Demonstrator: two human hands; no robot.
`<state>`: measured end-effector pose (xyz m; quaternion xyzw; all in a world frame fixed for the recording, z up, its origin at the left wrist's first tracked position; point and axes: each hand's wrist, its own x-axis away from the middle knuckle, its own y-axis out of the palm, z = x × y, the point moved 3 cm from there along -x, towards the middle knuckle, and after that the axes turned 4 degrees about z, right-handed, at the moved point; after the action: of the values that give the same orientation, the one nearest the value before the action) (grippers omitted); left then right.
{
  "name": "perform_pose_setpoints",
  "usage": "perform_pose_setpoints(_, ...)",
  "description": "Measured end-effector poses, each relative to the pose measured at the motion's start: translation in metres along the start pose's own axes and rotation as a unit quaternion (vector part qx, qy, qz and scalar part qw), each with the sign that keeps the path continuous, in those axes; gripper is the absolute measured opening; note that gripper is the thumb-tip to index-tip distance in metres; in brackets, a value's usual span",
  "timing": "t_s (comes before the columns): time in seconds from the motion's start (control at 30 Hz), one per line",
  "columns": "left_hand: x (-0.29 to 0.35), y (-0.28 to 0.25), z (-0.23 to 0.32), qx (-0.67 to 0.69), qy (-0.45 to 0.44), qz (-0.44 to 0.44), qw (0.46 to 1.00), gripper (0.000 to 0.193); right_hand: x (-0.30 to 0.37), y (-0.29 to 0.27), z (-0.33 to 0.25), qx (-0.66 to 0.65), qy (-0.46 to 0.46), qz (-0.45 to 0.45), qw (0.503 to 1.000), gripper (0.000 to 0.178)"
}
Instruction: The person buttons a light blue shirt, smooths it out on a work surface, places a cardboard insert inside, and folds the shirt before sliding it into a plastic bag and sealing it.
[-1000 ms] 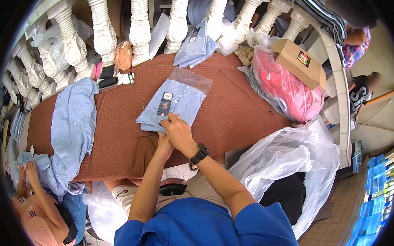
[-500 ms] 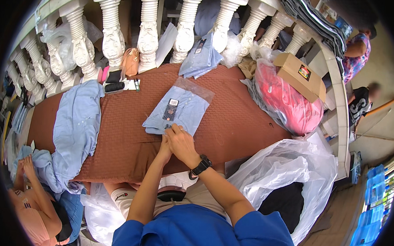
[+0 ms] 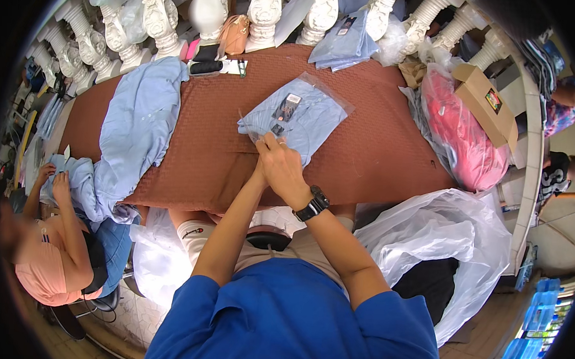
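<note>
A folded light blue shirt (image 3: 312,123) in a clear plastic bag (image 3: 326,91) lies aslant on the brown-covered table in front of me. It bears a dark tag with a pale label (image 3: 287,107), and a smaller dark patch shows close to my fingers. At the bag's near edge my right hand (image 3: 281,168), a black watch on its wrist, has its fingers closed. My left hand (image 3: 261,158) is against it, closed at the same edge and partly covered by the right. Exactly where each fingertip grips is hidden.
A loose blue shirt (image 3: 142,118) drapes over the table's left side, where a seated person (image 3: 66,247) handles blue cloth. Another bagged shirt (image 3: 345,41) rests by the balusters. A pink-filled bag and cardboard box (image 3: 486,101) stand right; a large clear bag (image 3: 439,231) bulges below.
The view has shifted, so the table appears higher and farther right. My two hands stay together at the bag's near edge, and the bag has turned slightly. A smaller dark patch shows more plainly.
</note>
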<state>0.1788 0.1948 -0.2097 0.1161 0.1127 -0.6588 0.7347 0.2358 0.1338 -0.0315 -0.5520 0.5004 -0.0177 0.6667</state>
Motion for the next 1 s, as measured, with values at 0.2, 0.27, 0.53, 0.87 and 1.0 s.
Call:
perform_pose_setpoints(0.2, -0.01, -0.01, 0.017, -0.153, -0.029, 0.1, 0.983, 0.019, -0.011, -0.018, -0.011, -0.051, -0.002, 0.001, 0.999, 0.017)
perform_pose_setpoints(0.27, -0.018, -0.014, 0.035, -0.211, -0.017, 0.113, 0.971, 0.021, -0.017, -0.026, -0.019, -0.052, 0.002, 0.011, 0.999, 0.017)
perform_pose_setpoints(0.53, -0.1, -0.039, 0.193, -0.272, 0.147, -0.056, 0.949, 0.04, -0.042, -0.095, -0.015, -0.199, 0.122, 0.265, 0.935, 0.018)
perform_pose_setpoints(0.87, 0.037, -0.025, 0.117, -0.566, 0.073, -0.187, 0.8, 0.07, 0.137, -0.001, -0.019, -0.426, 0.41, -0.157, 0.791, 0.02)
perform_pose_setpoints(1.0, 0.078, -0.024, 0.102, -0.539, 0.064, -0.053, 0.838, 0.074, 0.136, -0.029, -0.014, -0.274, 0.255, -0.367, 0.851, 0.026)
